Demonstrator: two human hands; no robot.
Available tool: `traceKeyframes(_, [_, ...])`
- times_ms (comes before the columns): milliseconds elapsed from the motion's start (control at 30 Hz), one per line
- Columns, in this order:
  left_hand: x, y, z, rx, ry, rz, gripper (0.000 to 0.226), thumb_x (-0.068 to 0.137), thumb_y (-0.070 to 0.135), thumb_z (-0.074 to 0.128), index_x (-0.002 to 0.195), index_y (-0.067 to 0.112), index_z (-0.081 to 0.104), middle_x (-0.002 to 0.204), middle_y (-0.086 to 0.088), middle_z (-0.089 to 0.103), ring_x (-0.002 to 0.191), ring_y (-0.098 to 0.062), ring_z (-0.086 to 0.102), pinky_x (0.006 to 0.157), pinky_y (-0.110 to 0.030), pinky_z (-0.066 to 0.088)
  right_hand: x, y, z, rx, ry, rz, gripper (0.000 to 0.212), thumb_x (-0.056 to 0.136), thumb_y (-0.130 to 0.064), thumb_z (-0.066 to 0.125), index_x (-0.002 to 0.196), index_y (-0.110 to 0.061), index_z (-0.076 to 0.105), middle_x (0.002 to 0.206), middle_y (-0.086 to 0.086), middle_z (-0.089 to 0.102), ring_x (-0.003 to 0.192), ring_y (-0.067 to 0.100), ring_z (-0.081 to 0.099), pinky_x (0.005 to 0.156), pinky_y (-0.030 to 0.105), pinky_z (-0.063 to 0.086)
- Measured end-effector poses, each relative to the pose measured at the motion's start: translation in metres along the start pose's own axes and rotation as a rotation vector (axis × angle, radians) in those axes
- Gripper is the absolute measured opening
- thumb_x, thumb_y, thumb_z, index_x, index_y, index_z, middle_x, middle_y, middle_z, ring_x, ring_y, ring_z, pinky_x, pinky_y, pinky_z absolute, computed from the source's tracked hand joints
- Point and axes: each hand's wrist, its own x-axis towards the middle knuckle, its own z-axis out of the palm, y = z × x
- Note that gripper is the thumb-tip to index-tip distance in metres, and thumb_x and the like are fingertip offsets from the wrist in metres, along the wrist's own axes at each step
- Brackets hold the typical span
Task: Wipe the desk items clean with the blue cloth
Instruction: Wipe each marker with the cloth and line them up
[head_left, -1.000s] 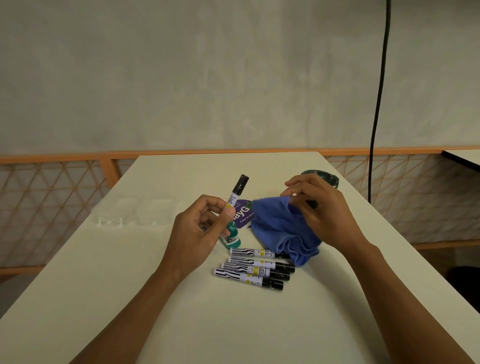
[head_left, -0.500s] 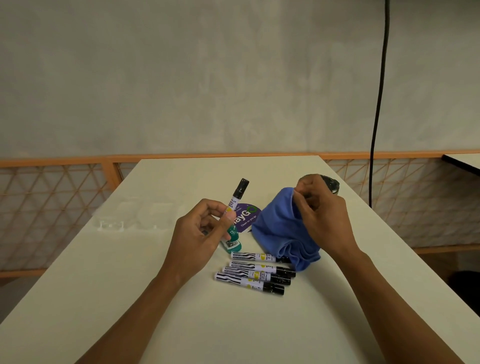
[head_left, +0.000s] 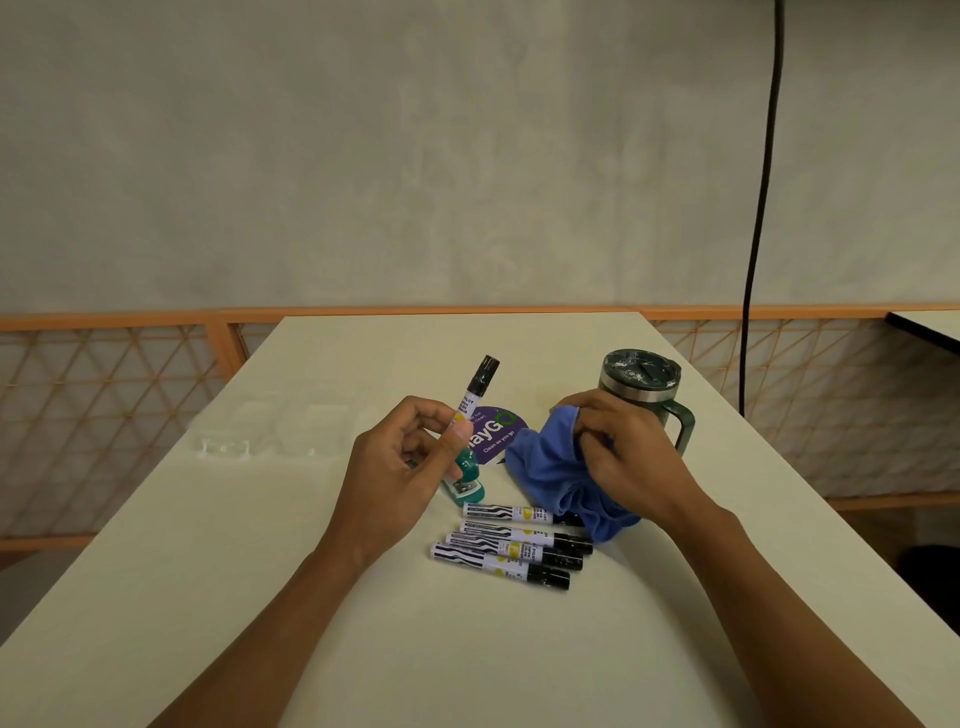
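Note:
My left hand (head_left: 400, 467) holds a black-capped marker (head_left: 475, 395) upright, cap pointing up and away. My right hand (head_left: 628, 457) grips the bunched blue cloth (head_left: 550, 467), whose lower end rests on the table. Several more markers (head_left: 509, 545) lie side by side in front of the cloth. A teal stapler (head_left: 465, 480) sits just right of my left hand. Behind the cloth stands a dark green lidded mug (head_left: 644, 379) with a handle. A purple round sticker (head_left: 493, 434) lies between the hands.
The white table (head_left: 260, 571) runs away from me to an orange-railed lattice fence (head_left: 104, 395). A clear plastic item (head_left: 223, 447) lies at the table's left. A black cable (head_left: 758, 208) hangs at the right. Another table edge (head_left: 930, 325) shows far right.
My right hand has gathered the cloth tighter and drawn lower, uncovering the mug behind it. The left hand keeps the marker in nearly the same pose.

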Motion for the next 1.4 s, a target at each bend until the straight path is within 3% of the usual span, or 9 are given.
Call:
traceKeyframes(167, [0.000, -0.002, 0.000, -0.002, -0.001, -0.012, 0.018, 0.100, 0.034, 0.073, 0.107, 0.019, 0.067, 0.093, -0.002, 0.078, 0.074, -0.026, 0.076, 0.074, -0.061, 0.060, -0.002, -0.017, 0.012, 0.040, 0.049, 0.131, 0.048, 0.100, -0.059, 0.065, 0.076, -0.017, 0.058, 0.086, -0.006, 0.058, 0.075, 0.015, 0.055, 0.065, 0.019, 0.040])
traceKeyframes(333, [-0.001, -0.002, 0.001, 0.005, -0.002, -0.022, 0.021, 0.099, 0.037, 0.073, 0.107, 0.018, 0.067, 0.092, 0.000, 0.078, 0.076, -0.025, 0.077, 0.074, -0.057, 0.062, -0.001, -0.025, 0.019, 0.166, 0.181, 0.173, 0.024, 0.102, -0.034, 0.072, 0.121, -0.020, 0.066, 0.108, -0.016, 0.062, 0.097, -0.009, 0.057, 0.081, 0.006, 0.040])
traceKeyframes(467, [0.000, -0.003, 0.002, 0.005, 0.007, -0.036, 0.026, 0.097, 0.039, 0.074, 0.109, 0.017, 0.068, 0.093, 0.002, 0.079, 0.076, -0.024, 0.078, 0.070, -0.048, 0.064, 0.001, -0.040, 0.018, 0.387, 0.261, 0.230, 0.020, 0.107, -0.026, 0.065, 0.124, -0.028, 0.057, 0.103, -0.009, 0.068, 0.096, 0.007, 0.066, 0.074, 0.020, 0.052])
traceKeyframes(700, [0.002, -0.006, 0.002, -0.033, 0.058, -0.044, 0.026, 0.096, 0.036, 0.076, 0.109, 0.014, 0.071, 0.093, 0.000, 0.080, 0.074, -0.025, 0.076, 0.068, -0.042, 0.064, -0.001, -0.045, 0.019, 0.017, 0.407, -0.020, 0.033, 0.105, -0.007, 0.064, 0.137, -0.014, 0.062, 0.118, -0.008, 0.061, 0.099, -0.001, 0.055, 0.085, 0.011, 0.045])
traceKeyframes(867, [0.000, -0.003, 0.006, -0.050, 0.071, -0.038, 0.021, 0.094, 0.035, 0.077, 0.104, 0.016, 0.074, 0.090, 0.001, 0.079, 0.069, -0.023, 0.073, 0.062, -0.035, 0.062, 0.004, -0.067, 0.021, -0.033, 0.282, -0.025, 0.018, 0.105, -0.041, 0.064, 0.106, -0.056, 0.055, 0.095, -0.009, 0.060, 0.084, 0.016, 0.062, 0.073, 0.039, 0.054])
traceKeyframes(967, [0.000, -0.002, 0.007, -0.046, 0.087, -0.014, 0.018, 0.093, 0.036, 0.078, 0.101, 0.020, 0.075, 0.088, 0.000, 0.078, 0.067, -0.024, 0.073, 0.063, -0.036, 0.062, 0.002, -0.070, 0.029, -0.120, 0.217, -0.071, 0.025, 0.103, -0.049, 0.062, 0.108, -0.068, 0.046, 0.112, -0.016, 0.057, 0.101, 0.009, 0.060, 0.083, 0.034, 0.053])
traceKeyframes(1133, [0.000, -0.004, 0.004, -0.042, 0.104, -0.001, 0.017, 0.094, 0.030, 0.079, 0.103, 0.017, 0.075, 0.086, 0.000, 0.078, 0.070, -0.022, 0.073, 0.066, -0.040, 0.065, -0.001, -0.072, 0.035, -0.289, 0.147, -0.183, 0.032, 0.100, -0.018, 0.059, 0.131, -0.022, 0.061, 0.120, 0.001, 0.057, 0.110, 0.022, 0.053, 0.092, 0.043, 0.049])
traceKeyframes(1267, [0.001, -0.004, 0.000, -0.048, 0.100, -0.015, 0.018, 0.094, 0.030, 0.079, 0.104, 0.015, 0.074, 0.087, 0.001, 0.077, 0.075, -0.020, 0.074, 0.066, -0.042, 0.066, -0.001, -0.063, 0.035, -0.336, 0.244, -0.248, 0.050, 0.088, -0.008, 0.078, 0.131, -0.025, 0.059, 0.136, 0.009, 0.050, 0.105, 0.024, 0.047, 0.078, 0.048, 0.050])
traceKeyframes(1400, [0.001, -0.002, 0.000, -0.054, 0.073, -0.021, 0.019, 0.093, 0.030, 0.079, 0.103, 0.015, 0.074, 0.085, 0.003, 0.077, 0.074, -0.018, 0.073, 0.068, -0.046, 0.065, 0.002, -0.059, 0.028, -0.281, 0.361, -0.124, 0.030, 0.106, -0.027, 0.063, 0.135, -0.019, 0.067, 0.140, 0.010, 0.050, 0.108, 0.023, 0.048, 0.086, 0.046, 0.048])
